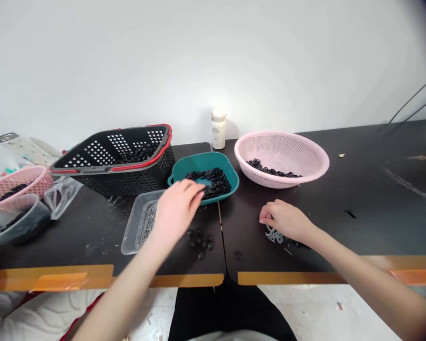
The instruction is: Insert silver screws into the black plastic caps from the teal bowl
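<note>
My left hand (177, 213) reaches over the near rim of a teal plastic bowl (213, 160), its fingertips just above a heap of small black rings (213, 182). Whether those fingers hold anything is hidden. Under my right hand (286, 220), curled low on the black table top (376, 213), lies a small pile of silver screws (274, 235), partly covered by it. Several loose black rings (199, 242) lie on the table between my hands. A clear plastic tray (130, 235) of silver screws sits just left of my left wrist.
A pink colander (255, 143) holding black rings stands behind my right hand. To the left are a black basket with a red rim (128, 182), a pink basket (17, 177), a clear bowl (17, 220) and a plastic bag. A white bottle (218, 130) stands at the back.
</note>
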A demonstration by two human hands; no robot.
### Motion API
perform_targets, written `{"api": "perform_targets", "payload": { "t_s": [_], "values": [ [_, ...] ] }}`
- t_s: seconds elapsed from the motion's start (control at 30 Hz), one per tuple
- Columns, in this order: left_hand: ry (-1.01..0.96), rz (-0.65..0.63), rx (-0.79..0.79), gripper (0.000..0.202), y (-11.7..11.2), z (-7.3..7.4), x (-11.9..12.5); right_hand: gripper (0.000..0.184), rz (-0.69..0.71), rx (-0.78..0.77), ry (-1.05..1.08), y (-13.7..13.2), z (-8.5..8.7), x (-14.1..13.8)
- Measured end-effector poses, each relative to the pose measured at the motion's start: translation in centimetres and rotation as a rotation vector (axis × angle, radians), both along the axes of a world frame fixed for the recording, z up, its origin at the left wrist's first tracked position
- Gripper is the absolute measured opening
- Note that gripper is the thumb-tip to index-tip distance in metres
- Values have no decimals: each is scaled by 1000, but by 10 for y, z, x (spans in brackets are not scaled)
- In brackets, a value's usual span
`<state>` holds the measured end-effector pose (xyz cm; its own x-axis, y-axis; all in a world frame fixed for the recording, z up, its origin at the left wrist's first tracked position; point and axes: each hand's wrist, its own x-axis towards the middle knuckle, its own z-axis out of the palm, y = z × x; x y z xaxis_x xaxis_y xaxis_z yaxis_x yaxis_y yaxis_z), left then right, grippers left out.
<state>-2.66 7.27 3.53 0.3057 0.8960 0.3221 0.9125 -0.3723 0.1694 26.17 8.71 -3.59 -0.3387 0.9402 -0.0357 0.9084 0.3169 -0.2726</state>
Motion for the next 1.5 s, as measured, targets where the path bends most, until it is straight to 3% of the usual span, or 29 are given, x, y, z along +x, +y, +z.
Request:
{"api": "perform_targets", "payload": {
  "t_s": [0.03,0.1,0.23,0.37,0.5,0.6,0.7,0.8,0.9,1.0,1.1,1.2,1.33,1.5],
  "values": [
    [90,19,-148,29,20,6,-2,14,1,-8,5,2,0,0],
    [163,-1,-278,20,58,9,-1,10,-2,-26,19,4,1,1],
    [245,-87,-490,19,113,-12,14,16,-2,-60,76,5,5,5],
    [269,-90,-607,26,140,-30,22,13,-20,-72,206,-1,13,6],
    [227,-80,-623,26,147,-31,20,17,-45,-169,469,-11,17,3],
    [150,-86,-568,26,139,-22,13,23,-122,-336,888,-21,19,-3],
    [31,-108,-478,26,123,-9,5,28,-226,-385,1115,-29,25,-12],
    [-79,-99,-381,17,107,-1,-3,30,-303,-364,1207,-31,29,-24],
    [-160,-84,-339,4,100,-3,-8,33,-298,-405,1210,-29,27,-37],
    [-277,-101,-326,11,94,-7,-7,36,-278,-422,1228,-26,24,-47],
    [-418,-156,-337,18,73,-4,-3,34,-268,-350,1305,-29,30,-54],
    [-563,-262,-354,29,33,4,5,27,-204,-234,1364,-42,46,-59],
    [-890,-453,-295,27,-21,9,12,24,49,-32,1308,-67,72,-68],
    [-941,-511,-74,24,-47,6,16,31,202,104,1081,-82,88,-77]
  ]
}}
